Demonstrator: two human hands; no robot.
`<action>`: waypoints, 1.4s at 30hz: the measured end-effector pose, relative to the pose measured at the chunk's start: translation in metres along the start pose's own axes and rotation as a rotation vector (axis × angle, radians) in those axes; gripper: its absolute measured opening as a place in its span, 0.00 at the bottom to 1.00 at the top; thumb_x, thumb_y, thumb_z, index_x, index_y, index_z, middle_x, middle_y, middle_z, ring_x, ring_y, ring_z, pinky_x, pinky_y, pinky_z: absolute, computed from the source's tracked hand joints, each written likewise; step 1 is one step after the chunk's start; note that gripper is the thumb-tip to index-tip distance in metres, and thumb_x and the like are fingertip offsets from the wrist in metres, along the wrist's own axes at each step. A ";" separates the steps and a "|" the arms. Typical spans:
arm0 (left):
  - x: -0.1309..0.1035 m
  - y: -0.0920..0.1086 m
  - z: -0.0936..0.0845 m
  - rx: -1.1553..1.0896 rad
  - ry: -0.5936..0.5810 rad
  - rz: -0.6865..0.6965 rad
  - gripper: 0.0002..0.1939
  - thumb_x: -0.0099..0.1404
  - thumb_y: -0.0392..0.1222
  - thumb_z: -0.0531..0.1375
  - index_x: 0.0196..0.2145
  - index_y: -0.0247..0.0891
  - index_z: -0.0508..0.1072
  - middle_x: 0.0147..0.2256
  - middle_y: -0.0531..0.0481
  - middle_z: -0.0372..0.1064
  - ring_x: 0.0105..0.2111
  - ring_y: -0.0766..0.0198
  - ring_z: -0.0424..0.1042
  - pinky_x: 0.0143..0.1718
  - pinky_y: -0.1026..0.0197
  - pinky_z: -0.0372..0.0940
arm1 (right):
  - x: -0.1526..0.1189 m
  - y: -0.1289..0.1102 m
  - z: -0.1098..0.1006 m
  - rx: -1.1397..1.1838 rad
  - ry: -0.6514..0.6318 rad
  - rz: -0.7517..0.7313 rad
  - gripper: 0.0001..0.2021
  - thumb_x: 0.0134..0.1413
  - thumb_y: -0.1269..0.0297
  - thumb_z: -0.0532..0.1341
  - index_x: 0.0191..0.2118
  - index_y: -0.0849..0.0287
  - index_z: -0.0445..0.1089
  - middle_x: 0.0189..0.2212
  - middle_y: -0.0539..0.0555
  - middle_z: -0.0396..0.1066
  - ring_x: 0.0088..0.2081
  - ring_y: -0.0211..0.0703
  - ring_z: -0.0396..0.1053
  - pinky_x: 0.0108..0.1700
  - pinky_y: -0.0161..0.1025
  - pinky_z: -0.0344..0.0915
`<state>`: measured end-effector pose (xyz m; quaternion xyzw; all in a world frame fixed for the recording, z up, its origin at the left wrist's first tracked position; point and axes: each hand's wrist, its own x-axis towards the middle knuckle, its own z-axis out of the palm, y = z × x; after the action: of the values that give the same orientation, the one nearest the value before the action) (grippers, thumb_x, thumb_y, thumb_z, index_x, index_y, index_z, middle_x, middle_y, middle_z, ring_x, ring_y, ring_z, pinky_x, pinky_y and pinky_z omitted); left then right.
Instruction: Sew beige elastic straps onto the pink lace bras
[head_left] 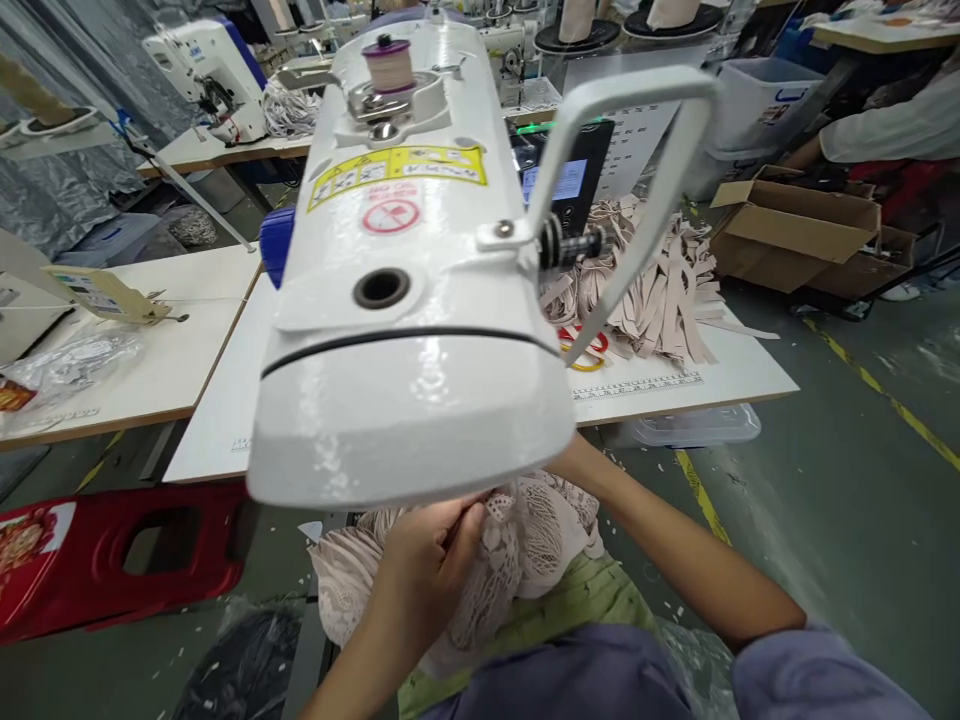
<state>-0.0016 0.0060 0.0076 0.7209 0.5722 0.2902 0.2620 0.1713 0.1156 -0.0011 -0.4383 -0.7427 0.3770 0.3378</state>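
Note:
A white sewing machine (412, 400) fills the middle of the view, and its head hides what lies under it. Just below its front edge, my left hand (431, 550) is closed on pale pink lace fabric (499, 560), thumb pressed to the fingers. The lace bunches over my lap on a green cloth (600, 600). My right hand (571, 458) reaches behind the machine head from the right; only the wrist area shows and its fingers are hidden.
Pale fabric strips (667, 290) are heaped on the white table (750, 385) at right, beside red-and-yellow-handled scissors (589, 350). A red plastic stool (195, 560) stands at left. Cardboard boxes (795, 230) sit on the floor at right, near another person's sleeve (892, 125).

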 end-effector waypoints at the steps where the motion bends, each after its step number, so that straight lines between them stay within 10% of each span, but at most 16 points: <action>1: -0.002 -0.002 0.000 0.018 0.021 0.010 0.16 0.69 0.41 0.53 0.44 0.41 0.81 0.36 0.48 0.82 0.33 0.59 0.81 0.25 0.67 0.71 | 0.001 0.003 0.003 0.012 0.004 0.000 0.05 0.50 0.70 0.63 0.27 0.57 0.68 0.31 0.51 0.69 0.33 0.43 0.67 0.38 0.41 0.68; 7: -0.010 -0.014 -0.001 0.151 0.157 0.082 0.14 0.69 0.40 0.54 0.43 0.40 0.80 0.39 0.49 0.82 0.35 0.61 0.81 0.34 0.67 0.73 | 0.004 0.014 0.017 -0.008 0.047 0.023 0.01 0.50 0.71 0.62 0.30 0.59 0.69 0.34 0.52 0.70 0.34 0.43 0.68 0.40 0.40 0.66; 14: -0.014 -0.019 -0.003 0.171 0.189 -0.028 0.15 0.71 0.43 0.53 0.42 0.42 0.80 0.29 0.52 0.81 0.17 0.68 0.72 0.18 0.69 0.63 | 0.004 0.003 0.018 -0.005 0.063 0.049 0.04 0.52 0.69 0.62 0.35 0.58 0.73 0.39 0.54 0.70 0.35 0.43 0.68 0.37 0.39 0.64; 32: -0.010 -0.029 0.014 0.174 0.322 0.038 0.09 0.69 0.44 0.54 0.41 0.40 0.72 0.30 0.50 0.77 0.28 0.62 0.77 0.26 0.65 0.69 | 0.004 0.016 0.019 -0.058 0.113 -0.013 0.03 0.50 0.72 0.60 0.29 0.57 0.67 0.35 0.52 0.67 0.35 0.43 0.66 0.38 0.38 0.65; 42: -0.028 -0.001 0.059 0.501 0.375 0.220 0.22 0.67 0.44 0.59 0.57 0.35 0.68 0.55 0.36 0.68 0.53 0.48 0.67 0.57 0.48 0.55 | -0.001 0.017 0.016 -0.024 0.116 0.019 0.03 0.49 0.71 0.58 0.28 0.56 0.66 0.35 0.53 0.66 0.35 0.44 0.65 0.40 0.42 0.67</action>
<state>0.0349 -0.0240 -0.0379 0.7543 0.5828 0.2949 -0.0662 0.1657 0.1164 -0.0236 -0.4704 -0.7223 0.3450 0.3714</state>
